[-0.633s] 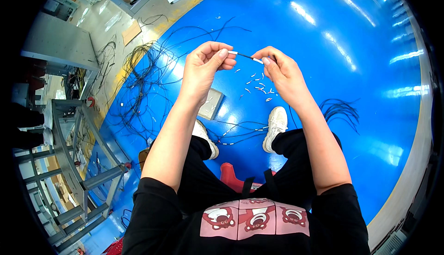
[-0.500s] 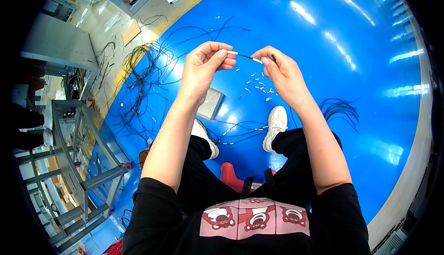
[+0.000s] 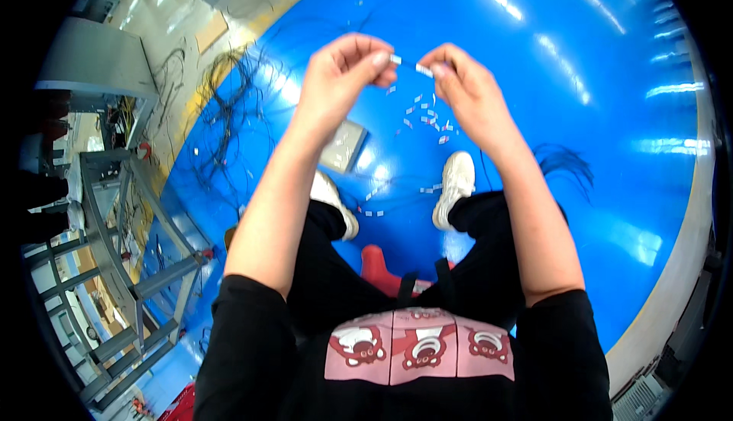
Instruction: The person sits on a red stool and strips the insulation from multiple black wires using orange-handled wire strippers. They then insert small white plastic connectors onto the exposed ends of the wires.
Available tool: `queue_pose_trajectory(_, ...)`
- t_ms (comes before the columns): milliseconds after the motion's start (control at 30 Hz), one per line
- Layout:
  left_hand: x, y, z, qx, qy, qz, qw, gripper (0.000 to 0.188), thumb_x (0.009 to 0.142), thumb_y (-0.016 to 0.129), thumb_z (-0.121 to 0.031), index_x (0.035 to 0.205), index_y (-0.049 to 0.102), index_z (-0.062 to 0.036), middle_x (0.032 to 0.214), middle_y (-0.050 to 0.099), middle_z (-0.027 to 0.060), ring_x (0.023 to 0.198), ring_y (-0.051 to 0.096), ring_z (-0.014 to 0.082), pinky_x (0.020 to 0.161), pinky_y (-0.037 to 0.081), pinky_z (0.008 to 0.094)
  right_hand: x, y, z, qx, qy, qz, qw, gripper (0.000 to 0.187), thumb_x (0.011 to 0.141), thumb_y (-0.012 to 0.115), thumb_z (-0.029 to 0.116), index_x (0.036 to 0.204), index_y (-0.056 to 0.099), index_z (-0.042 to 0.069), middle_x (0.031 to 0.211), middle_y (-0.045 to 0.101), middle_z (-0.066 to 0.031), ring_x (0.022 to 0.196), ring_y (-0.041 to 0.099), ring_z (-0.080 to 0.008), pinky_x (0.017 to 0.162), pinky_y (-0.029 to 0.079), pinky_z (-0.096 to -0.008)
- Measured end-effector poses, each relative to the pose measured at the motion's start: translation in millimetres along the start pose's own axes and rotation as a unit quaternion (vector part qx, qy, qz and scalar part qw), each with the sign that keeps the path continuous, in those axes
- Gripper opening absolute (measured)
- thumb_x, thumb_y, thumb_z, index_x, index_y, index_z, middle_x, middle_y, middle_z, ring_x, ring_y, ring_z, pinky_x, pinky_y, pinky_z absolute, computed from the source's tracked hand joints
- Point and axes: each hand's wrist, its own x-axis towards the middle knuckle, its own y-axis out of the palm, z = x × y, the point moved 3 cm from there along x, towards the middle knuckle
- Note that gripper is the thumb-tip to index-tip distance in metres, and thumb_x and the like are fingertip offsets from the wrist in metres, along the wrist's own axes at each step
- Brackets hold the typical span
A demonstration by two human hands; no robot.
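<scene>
A short stretch of thin black cable runs between my two hands, with a white sleeve at each side. My left hand pinches it by thumb and forefinger at the left white sleeve. The other fingers of that hand are curled. My right hand pinches the cable at the right white sleeve. Both hands are raised above the blue floor, and the rest of the cable is hidden or too thin to follow. Below them, several small white pieces lie scattered on the floor.
A shallow grey box lies by my left shoe. Tangled black cables spread at the left, and a smaller black bundle lies at the right. A grey metal frame stands at the left. A red seat shows between my legs.
The whole view has shifted, so floor and hands appear higher in the picture. My hands are slightly closer together, both still pinching the cable.
</scene>
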Motion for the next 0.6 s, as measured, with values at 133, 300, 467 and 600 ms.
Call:
queue_pose_trajectory(133, 0.1, -1.5, -2.2, 0.066, 0.028, 0.027, 0.997, 0.018, 0.091, 0.064, -0.014, 0.104, 0.065, -0.0023, 0.093, 0.068, 0.0066, 0.084, 0.066, 0.0118, 0.080, 0.053, 0.0255, -0.1, 2.6, -2.9, 0.016, -0.018, 0.023, 0.999, 0.018, 0.098, 0.047, 0.020, 0.098, 0.058, 0.005, 0.066, 0.052, -0.0033, 0.061, 0.051, -0.0110, 0.057, 0.042, -0.0277)
queue_pose_trajectory(300, 2.2, 3.8, 8.3, 0.006, 0.062, 0.046, 0.997, 0.018, 0.089, 0.065, -0.014, 0.101, 0.065, 0.0005, 0.088, 0.068, 0.0081, 0.079, 0.066, 0.0126, 0.073, 0.054, 0.0253, -1.9, 9.5, 7.3, 0.050, 0.007, 0.053, 0.997, 0.023, 0.101, 0.046, 0.026, 0.100, 0.057, 0.005, 0.063, 0.043, 0.0032, 0.057, 0.036, -0.0037, 0.052, 0.030, -0.0213)
queue_pose_trajectory(467, 1.7, -1.4, 7.7, -0.030, -0.027, 0.040, 0.998, 0.015, 0.090, 0.064, -0.010, 0.102, 0.060, -0.0010, 0.088, 0.066, 0.0085, 0.077, 0.064, 0.0132, 0.074, 0.053, 0.0256, -6.9, 4.3, -13.9, 0.047, 0.066, 0.098, 0.992, 0.029, 0.101, 0.043, 0.028, 0.093, 0.059, 0.005, 0.064, 0.044, 0.0024, 0.059, 0.039, -0.0061, 0.055, 0.033, -0.0232)
queue_pose_trajectory(600, -5.6, -9.0, 11.8, 0.019, 0.035, 0.021, 0.999, 0.020, 0.088, 0.068, -0.017, 0.099, 0.066, -0.0009, 0.088, 0.068, 0.0070, 0.079, 0.066, 0.0122, 0.073, 0.053, 0.0253, -8.1, 7.3, -10.6, 0.043, 0.065, 0.124, 0.989, 0.032, 0.101, 0.043, 0.028, 0.087, 0.059, 0.005, 0.066, 0.043, 0.0024, 0.063, 0.040, -0.0075, 0.059, 0.035, -0.0236)
